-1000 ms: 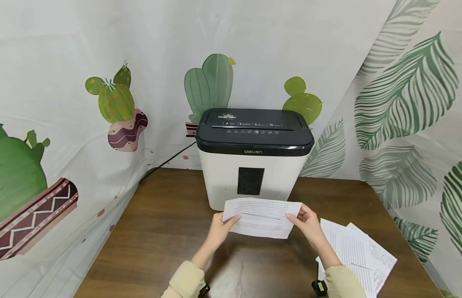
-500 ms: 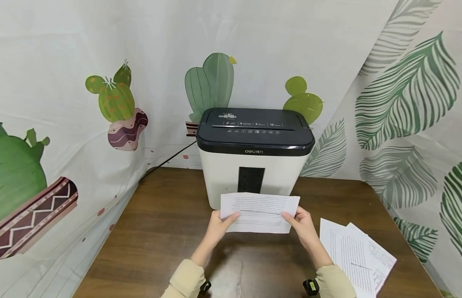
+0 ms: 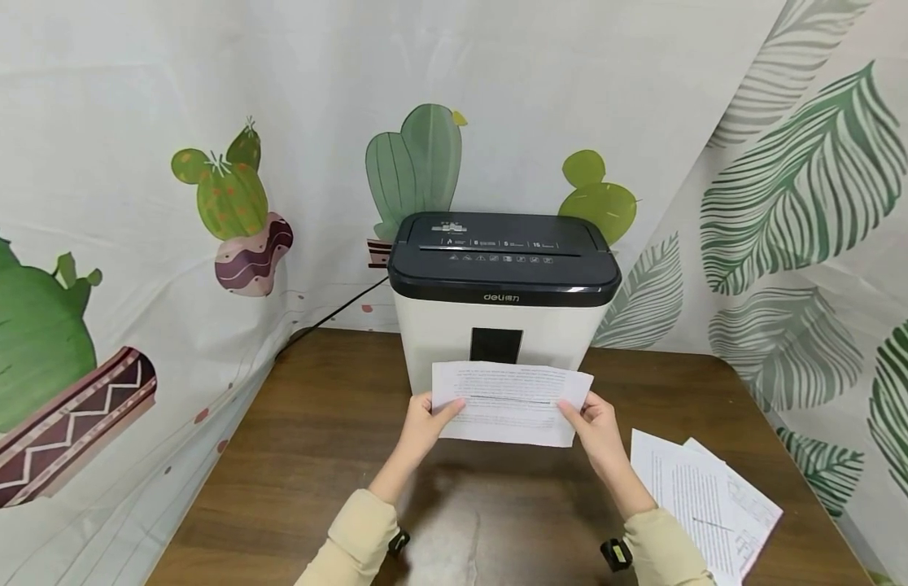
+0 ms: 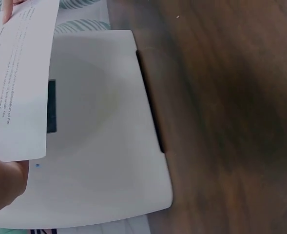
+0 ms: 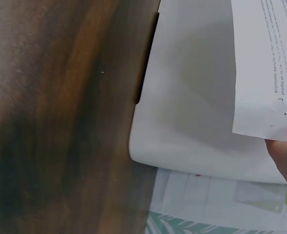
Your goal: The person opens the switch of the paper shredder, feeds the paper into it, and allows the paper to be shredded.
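Observation:
Both hands hold one printed sheet of paper (image 3: 508, 411) in front of a paper shredder (image 3: 454, 342), above the table. My left hand (image 3: 425, 427) pinches the sheet's left edge, thumb on the printed face. At the opposite edge my right hand (image 3: 595, 427) pinches it the same way; its other fingers are partly behind the paper. The shredder has a white body and a dark lid (image 3: 505, 273) with a long slot, which lies farther back and higher than the sheet. In the left wrist view the paper (image 4: 21, 97) hides part of the shredder's window (image 4: 51, 107).
More printed sheets (image 3: 681, 480) lie overlapping on the table's right side, near the right forearm. A black cord (image 3: 329, 316) runs from the shredder's left side down to the table's back left. A patterned cloth (image 3: 315, 122) hangs behind the wooden table (image 3: 300, 423).
Both hands have carried the sheet a little forward, toward the shredder, and its tilt has levelled. It now covers more of the shredder's lower front. The grip at both edges stays.

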`<state>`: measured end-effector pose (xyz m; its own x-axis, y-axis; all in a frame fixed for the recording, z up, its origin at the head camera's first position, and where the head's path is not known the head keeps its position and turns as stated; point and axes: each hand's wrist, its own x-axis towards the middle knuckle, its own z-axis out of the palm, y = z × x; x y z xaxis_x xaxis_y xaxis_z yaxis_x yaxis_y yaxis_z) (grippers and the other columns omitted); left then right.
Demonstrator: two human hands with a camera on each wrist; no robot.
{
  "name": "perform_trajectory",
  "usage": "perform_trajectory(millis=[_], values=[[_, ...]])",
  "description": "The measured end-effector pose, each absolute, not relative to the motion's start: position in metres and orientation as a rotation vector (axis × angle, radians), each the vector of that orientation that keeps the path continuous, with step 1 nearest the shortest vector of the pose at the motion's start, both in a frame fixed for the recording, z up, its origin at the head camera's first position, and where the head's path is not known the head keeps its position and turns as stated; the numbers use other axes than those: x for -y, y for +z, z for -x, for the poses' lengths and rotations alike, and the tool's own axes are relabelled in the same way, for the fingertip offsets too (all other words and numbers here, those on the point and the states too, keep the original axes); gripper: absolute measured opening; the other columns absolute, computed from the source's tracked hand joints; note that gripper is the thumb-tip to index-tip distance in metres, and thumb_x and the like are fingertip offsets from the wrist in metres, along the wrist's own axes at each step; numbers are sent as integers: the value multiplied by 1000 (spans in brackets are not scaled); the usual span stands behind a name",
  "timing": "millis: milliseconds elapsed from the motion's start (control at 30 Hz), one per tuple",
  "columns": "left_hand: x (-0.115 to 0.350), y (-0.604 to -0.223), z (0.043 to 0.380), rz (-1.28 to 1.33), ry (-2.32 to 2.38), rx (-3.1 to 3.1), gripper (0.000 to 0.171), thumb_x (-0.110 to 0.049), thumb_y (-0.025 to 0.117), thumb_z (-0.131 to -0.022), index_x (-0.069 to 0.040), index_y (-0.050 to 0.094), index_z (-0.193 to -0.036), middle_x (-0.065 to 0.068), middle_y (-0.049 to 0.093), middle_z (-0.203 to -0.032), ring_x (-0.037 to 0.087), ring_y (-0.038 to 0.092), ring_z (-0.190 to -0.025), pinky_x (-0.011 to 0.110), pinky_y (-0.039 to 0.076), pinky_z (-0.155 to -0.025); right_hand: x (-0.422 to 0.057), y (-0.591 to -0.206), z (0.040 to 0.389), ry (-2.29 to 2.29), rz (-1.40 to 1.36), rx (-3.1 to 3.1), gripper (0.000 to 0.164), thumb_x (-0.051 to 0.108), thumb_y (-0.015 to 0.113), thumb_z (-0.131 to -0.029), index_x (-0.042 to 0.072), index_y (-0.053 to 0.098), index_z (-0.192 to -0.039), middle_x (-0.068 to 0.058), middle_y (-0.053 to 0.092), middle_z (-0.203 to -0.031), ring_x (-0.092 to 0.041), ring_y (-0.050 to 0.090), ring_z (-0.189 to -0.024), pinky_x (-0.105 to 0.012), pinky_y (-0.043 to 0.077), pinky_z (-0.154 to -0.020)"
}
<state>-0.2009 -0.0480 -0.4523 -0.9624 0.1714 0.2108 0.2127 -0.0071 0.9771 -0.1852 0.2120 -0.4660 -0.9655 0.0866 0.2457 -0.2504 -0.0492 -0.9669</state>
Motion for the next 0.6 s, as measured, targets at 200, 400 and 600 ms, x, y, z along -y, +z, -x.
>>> perform_trajectory(millis=[200,400,600], values=[[55,-440,210,522,-2100,2179,19,3,62,-87,19,64,-97,35,65,-94,-3,65,-71,18,53,-64,-212,-453,189,2048,-295,1999,40,-9,55,-89,29,66,-92,18,70,-87,2,62,-77,-14,49,-65],[61,-443,226,572,-2065,2170,20,0,64,-87,15,65,-100,31,67,-96,-1,66,-75,20,54,-66,-212,-435,192,2069,-362,1993,34,-9,56,-88,22,66,-96,15,71,-87,1,65,-79,-15,52,-68],[67,-435,232,574,-2038,2196,21,-6,66,-86,10,67,-100,26,69,-96,2,68,-78,21,54,-68,-212,-418,195,2058,-417,2000,33,-8,58,-88,22,66,-100,14,72,-89,0,67,-82,-15,53,-71]])
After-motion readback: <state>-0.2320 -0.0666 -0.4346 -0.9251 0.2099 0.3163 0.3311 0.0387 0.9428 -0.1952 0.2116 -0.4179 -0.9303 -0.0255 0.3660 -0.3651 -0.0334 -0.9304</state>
